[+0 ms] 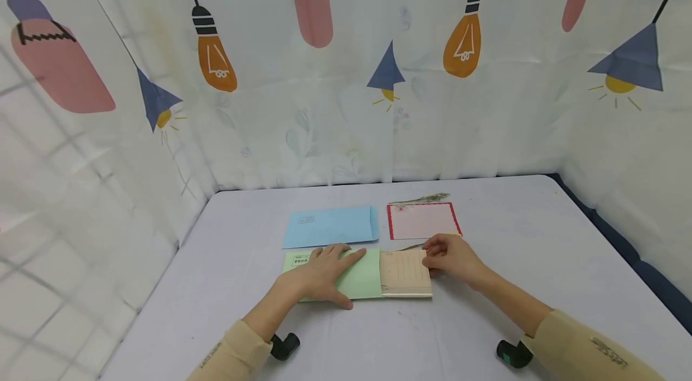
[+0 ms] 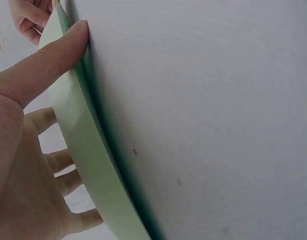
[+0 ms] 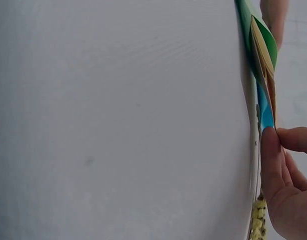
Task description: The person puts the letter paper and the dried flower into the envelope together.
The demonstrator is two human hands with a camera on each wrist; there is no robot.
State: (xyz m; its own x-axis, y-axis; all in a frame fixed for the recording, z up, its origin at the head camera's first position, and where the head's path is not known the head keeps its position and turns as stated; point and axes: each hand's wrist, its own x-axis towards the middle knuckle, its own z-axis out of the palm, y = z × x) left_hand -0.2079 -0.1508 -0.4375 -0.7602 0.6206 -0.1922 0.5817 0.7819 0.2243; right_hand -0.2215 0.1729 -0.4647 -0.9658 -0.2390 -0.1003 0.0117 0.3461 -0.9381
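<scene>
A pale green envelope lies crosswise in front of me, with a lined tan sheet of letter paper partly out of its right end. My left hand rests spread over the envelope, thumb at the near edge. In the left wrist view, the straight fingers reach across to the envelope's far side. At the right end of the paper, my right hand pinches its edge between thumb and fingers. The right wrist view shows the envelope's mouth bulging around the folded paper; how much lies inside is hidden.
Behind the green envelope lies a blue envelope. To its right is a pale card with a red border, a dried sprig along its far edge. A thin stem shows behind the tan paper. White cloth covers the table.
</scene>
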